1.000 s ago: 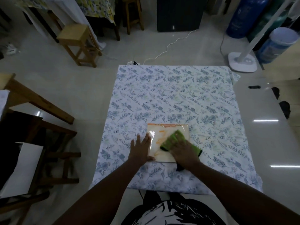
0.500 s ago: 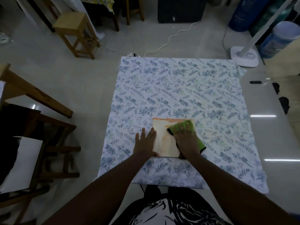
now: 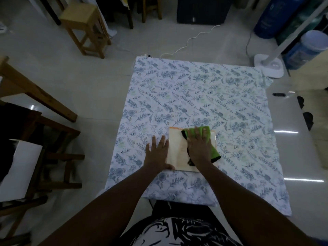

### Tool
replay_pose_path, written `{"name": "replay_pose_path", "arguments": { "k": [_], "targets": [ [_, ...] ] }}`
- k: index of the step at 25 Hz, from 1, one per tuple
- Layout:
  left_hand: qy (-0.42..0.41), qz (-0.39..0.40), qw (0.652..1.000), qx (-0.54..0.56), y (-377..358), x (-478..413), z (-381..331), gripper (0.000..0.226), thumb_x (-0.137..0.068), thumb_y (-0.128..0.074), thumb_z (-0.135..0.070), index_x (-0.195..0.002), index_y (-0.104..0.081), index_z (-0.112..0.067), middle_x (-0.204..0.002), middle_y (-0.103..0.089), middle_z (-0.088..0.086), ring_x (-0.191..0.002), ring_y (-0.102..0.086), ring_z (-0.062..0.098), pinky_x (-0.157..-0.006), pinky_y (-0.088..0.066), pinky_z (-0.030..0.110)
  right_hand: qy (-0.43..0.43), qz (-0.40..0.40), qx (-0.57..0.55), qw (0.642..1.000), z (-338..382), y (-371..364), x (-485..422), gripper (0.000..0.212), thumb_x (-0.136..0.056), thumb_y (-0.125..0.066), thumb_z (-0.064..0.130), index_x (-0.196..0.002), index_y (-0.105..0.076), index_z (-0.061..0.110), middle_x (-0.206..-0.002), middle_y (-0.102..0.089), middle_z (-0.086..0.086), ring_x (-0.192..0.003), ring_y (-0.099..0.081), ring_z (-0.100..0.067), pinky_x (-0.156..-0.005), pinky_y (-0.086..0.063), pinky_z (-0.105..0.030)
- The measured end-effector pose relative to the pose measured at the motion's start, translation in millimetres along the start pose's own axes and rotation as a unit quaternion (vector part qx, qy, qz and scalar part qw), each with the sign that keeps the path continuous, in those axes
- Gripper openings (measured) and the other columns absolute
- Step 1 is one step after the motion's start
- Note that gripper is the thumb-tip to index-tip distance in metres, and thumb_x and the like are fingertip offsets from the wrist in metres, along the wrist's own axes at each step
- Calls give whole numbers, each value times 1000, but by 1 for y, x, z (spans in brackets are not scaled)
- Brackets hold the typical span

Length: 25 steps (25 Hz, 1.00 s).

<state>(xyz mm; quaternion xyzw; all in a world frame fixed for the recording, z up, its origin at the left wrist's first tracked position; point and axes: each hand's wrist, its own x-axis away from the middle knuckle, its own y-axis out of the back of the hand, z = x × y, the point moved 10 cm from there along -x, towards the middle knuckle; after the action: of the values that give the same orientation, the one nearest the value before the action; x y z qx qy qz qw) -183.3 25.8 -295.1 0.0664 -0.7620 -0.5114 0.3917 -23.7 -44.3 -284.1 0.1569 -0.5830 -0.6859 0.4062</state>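
Note:
A pale square tile (image 3: pixel 177 148) with an orange far edge lies on a floral sheet (image 3: pixel 195 96) spread on the floor. My right hand (image 3: pixel 199 146) presses flat on a green cloth with a black edge (image 3: pixel 213 150), near the tile's far right corner. Fingers straight, my left hand (image 3: pixel 158 153) lies flat on the sheet along the tile's left edge, its thumb at the tile's near left corner. Part of the tile is hidden under the cloth and my right hand.
A wooden stool (image 3: pixel 85 27) stands at the far left, wooden furniture (image 3: pixel 40 125) and a white sheet (image 3: pixel 19 169) at the left. A white cable (image 3: pixel 188 41) runs behind the floral sheet. A fan base (image 3: pixel 268 65) and blue containers (image 3: pixel 276 16) stand at the far right.
My right hand has pushed the green cloth from the tile's near middle toward its far right corner. My left hand has slid off the tile's surface to its left edge.

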Motion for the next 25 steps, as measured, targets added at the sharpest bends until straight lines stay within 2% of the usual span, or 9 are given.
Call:
{"name": "replay_pose_path", "arguments": {
  "k": [2,4,6,7,12,17,19,22,25],
  "targets": [
    [3,3,1000,4,-2,0,2,131,-61,-63,-81,-155,2,-18,-165,14,7,-149,16,42,-119,-4,62,-12,-4,-8,1000,18,-5,8,49,-100,-34,30,-147,-25,26,-161,-19,-2,-147,-15,-41,-111,-30,-53],
    [6,-4,1000,17,-5,0,4,130,-61,-63,-81,-155,3,-20,-165,15,8,-149,17,42,-119,-4,61,127,-2,71,989,37,-28,51,50,-98,-38,29,-146,-27,26,-159,-26,-5,-145,-23,-41,-108,-36,-49],
    [6,-7,1000,23,-4,-2,6,130,-60,-62,-82,-155,3,-22,-165,15,8,-149,16,42,-118,-5,62,220,14,89,971,31,-34,67,49,-99,-37,34,-147,-27,33,-160,-25,0,-149,-11,-33,-113,-30,-51],
    [5,-5,1000,22,-4,-3,5,130,-60,-63,-82,-156,3,-22,-165,15,8,-149,16,42,-118,-5,62,220,17,86,972,27,-33,55,48,-100,-36,35,-147,-27,35,-161,-24,1,-150,-7,-31,-114,-27,-52],
    [14,-9,999,37,-4,0,8,132,-60,-66,-80,-156,3,-20,-165,15,7,-149,17,40,-120,-5,61,44,14,10,999,40,-15,-4,48,-101,-32,34,-149,-26,30,-163,-16,-2,-150,3,-34,-118,-18,-56],
    [46,0,997,55,-6,2,12,141,-58,-66,-80,-154,8,-8,-164,20,9,-149,19,40,-120,-2,59,251,48,89,963,35,-32,46,49,-100,-33,39,-148,-24,36,-162,-19,2,-150,-3,-30,-116,-26,-55],
    [39,0,998,51,-6,2,11,141,-59,-65,-81,-154,7,-7,-164,20,9,-149,18,40,-120,-2,60,235,56,92,966,43,-23,20,48,-101,-32,37,-148,-24,35,-163,-15,2,-151,0,-29,-118,-22,-54],
    [40,-5,998,55,-6,2,12,140,-59,-66,-80,-154,6,-7,-164,19,9,-149,18,39,-120,-2,59,127,45,35,990,59,-12,-12,48,-101,-30,35,-149,-24,33,-163,-13,3,-150,3,-30,-120,-17,-54],
    [38,-5,997,63,-7,3,11,140,-58,-66,-80,-154,9,-10,-164,19,9,-149,18,39,-120,-1,59,201,56,74,975,54,-32,33,49,-100,-27,38,-149,-25,33,-162,-18,2,-150,-1,-32,-118,-24,-54]
  ]
}}
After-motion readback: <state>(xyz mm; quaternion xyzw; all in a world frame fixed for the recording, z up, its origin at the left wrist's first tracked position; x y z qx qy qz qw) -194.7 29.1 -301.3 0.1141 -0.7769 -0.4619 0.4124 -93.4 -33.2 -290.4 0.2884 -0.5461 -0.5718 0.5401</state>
